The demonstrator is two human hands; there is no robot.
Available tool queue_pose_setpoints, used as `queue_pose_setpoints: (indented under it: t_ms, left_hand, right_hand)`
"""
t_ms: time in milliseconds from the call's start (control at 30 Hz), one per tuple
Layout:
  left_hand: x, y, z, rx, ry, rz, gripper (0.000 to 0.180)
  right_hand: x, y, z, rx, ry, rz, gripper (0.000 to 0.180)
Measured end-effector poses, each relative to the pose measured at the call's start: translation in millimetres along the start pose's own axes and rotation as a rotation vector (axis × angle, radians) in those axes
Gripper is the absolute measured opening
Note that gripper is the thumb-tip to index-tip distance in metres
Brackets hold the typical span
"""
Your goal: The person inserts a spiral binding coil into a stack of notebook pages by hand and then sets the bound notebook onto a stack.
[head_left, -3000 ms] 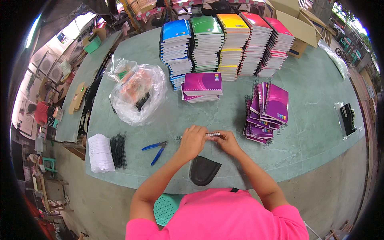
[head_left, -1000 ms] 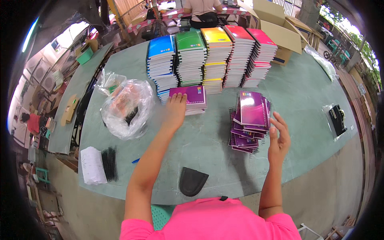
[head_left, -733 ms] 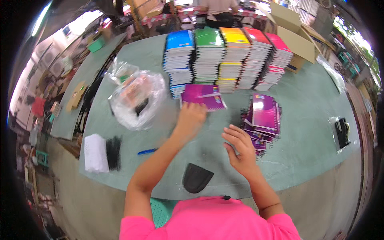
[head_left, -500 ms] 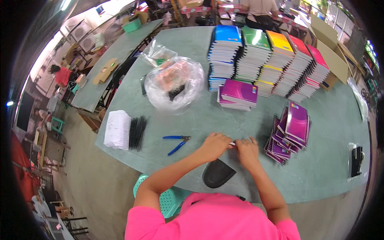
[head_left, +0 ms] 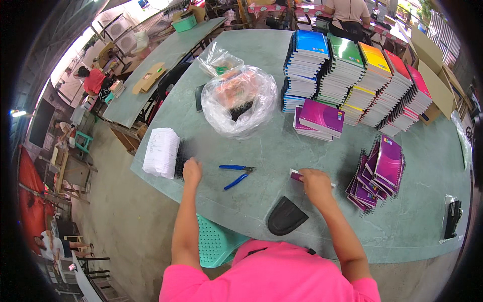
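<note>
Right hand (head_left: 317, 188), fingers bent down and closed, has hold of a small notebook (head_left: 297, 175) on the table (head_left: 261, 196), between the pliers and the purple spiral notebooks; the palm hides most of it, leaving a purple cover and white at both ends. Left hand (head_left: 192, 172), fingers curled close together, is at the black coils (head_left: 181, 157); whether it grips one, I cannot tell. A black pad (head_left: 287, 216) lies nearest the body, then blue-handled pliers (head_left: 237, 175), spread open, and a white bundle (head_left: 161, 152) beside the coils. Glossy purple spiral notebooks (head_left: 387, 160) are piled unevenly at right. Farther off sit purple books (head_left: 322, 117), a clear plastic bag (head_left: 239, 123) and tall stacks of coloured notebooks (head_left: 347, 75).
</note>
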State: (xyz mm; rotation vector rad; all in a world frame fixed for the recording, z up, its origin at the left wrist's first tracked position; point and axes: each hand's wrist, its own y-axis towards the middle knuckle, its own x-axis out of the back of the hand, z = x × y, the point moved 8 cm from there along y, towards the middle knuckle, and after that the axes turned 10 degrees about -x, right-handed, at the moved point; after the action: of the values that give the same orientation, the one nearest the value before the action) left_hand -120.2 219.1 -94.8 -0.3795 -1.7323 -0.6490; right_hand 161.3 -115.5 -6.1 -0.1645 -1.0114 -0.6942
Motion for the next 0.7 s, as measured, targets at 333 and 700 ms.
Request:
queue_pose_setpoints:
  t_ms: [333,700]
  left_hand:
    - [26,-19,-157,-0.265,-0.392,0.298,0.034]
    - [20,-74,-296,-0.570,-0.845,0.295,0.030]
  right_hand:
    - [-24,13,2,0.016,-0.116,0.077,0.010]
    - [-24,10,3,0.056,-0.154,0.000,0.015]
